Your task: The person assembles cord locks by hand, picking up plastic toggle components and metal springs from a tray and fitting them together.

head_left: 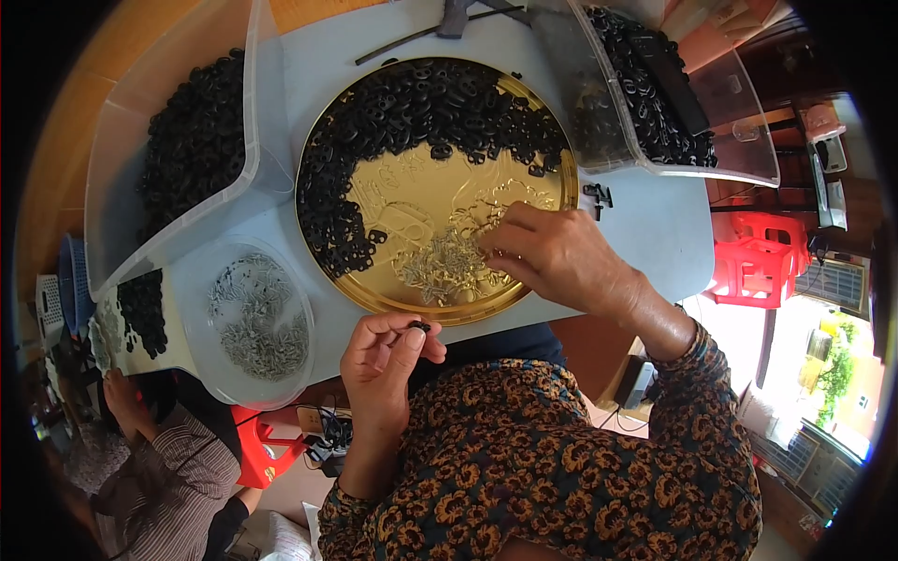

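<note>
Between the thumb and fingers of my left hand (385,360) is a small black plastic part (419,325), held just off the near rim of a round gold tray (398,196). My right hand (550,251) reaches over the tray's right side, its fingertips pinched at the edge of a pile of small silvery metal pins (440,266). Whether a pin is between those fingertips is too small to make out. Black plastic parts (421,98) lie heaped in an arc along the tray's far and left sides.
Clear plastic bins of black parts stand at left (196,131) and far right (645,84). A clear tub (257,323) of metal pins sits left of the tray. Another person's hand (126,402) works at lower left. Red stools (758,257) stand beyond the table's right.
</note>
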Demonstrator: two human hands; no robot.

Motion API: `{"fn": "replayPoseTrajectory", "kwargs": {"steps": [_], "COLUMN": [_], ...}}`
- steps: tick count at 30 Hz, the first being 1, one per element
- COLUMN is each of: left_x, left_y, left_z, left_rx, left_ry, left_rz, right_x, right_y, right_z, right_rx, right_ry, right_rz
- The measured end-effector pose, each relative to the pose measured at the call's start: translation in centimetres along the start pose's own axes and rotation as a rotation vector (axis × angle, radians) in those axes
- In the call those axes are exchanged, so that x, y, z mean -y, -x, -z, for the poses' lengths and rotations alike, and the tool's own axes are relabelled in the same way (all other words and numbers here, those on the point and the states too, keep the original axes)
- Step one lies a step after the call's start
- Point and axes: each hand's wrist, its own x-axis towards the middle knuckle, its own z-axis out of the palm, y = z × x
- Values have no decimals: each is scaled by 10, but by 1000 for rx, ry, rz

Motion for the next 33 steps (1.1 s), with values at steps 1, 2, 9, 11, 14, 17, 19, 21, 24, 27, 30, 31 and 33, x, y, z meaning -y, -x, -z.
{"fn": "replayPoseTrajectory", "kwargs": {"steps": [1,2,9,11,14,17,19,21,24,27,30,31,33], "left_x": [0,-1,-5,-7,-7,-6,-7,-9,-10,-9,-13,-13,-15], "left_y": [-1,-2,-1,-4,-11,-18,-22,-23,-23,-23,-23,-24,-29], "left_z": [0,-1,-9,-13,-21,-27,-31,-35,-37,-38,-40,-40,-39], "left_rx": [3,6,19,18,38,64,80,91,93,57,25,25,61], "left_ry": [1,0,-20,-10,2,3,9,14,29,20,-82,-83,-133], "left_rz": [-1,-2,-18,-16,-19,-38,-44,-70,-99,-138,-264,-263,-329], "right_x": [-2,-5,-4,-7,-6,6,18,26,26,26,24,25,27], "right_y": [1,1,6,6,7,7,7,6,3,2,1,0,-1], "right_z": [-4,-8,-10,-11,-4,-2,-1,2,1,-5,-12,-12,-11], "right_rx": [-1,-10,2,-17,-32,-59,-90,-50,34,5,-21,-21,-19], "right_ry": [2,2,29,-19,-262,-746,-1026,-1262,-1448,-1561,-1560,-1561,-1539], "right_rz": [-1,3,-32,-9,-43,-169,-249,-381,-412,-399,-360,-361,-382]}}
